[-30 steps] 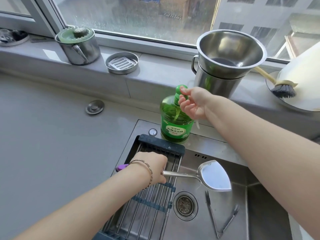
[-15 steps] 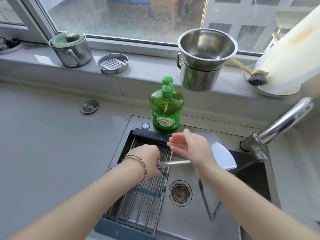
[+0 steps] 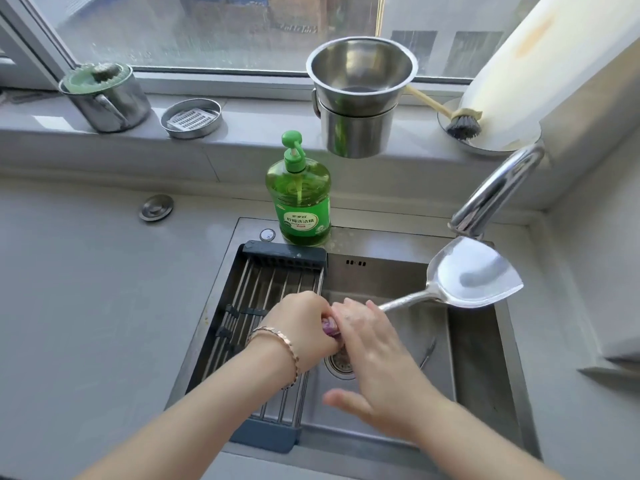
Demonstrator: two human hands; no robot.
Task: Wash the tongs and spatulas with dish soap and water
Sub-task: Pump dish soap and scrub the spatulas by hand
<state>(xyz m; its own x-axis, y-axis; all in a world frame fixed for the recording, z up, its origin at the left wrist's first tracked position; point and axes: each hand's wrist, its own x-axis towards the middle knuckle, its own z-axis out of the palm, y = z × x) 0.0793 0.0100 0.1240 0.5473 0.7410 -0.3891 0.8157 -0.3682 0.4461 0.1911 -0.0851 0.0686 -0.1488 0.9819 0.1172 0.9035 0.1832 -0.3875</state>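
Over a windowside sink [image 3: 381,268], the spatula [image 3: 474,275] is gripped by its handle in the left hand [image 3: 304,327] and held there so drips are caught; loose fingers of the right hand [image 3: 377,351] are laid on its shaft, seemingly spreading soap.

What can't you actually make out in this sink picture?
All head view.
Tongs: only one tip shows; the right hand and forearm cover the rest.
Spatula handle: mostly inside the left hand.
Drain: partly covered by both hands.
Soap bottle label: print too small to read.
Grip: whether the right hand's fingers curl round the shaft is unclear.
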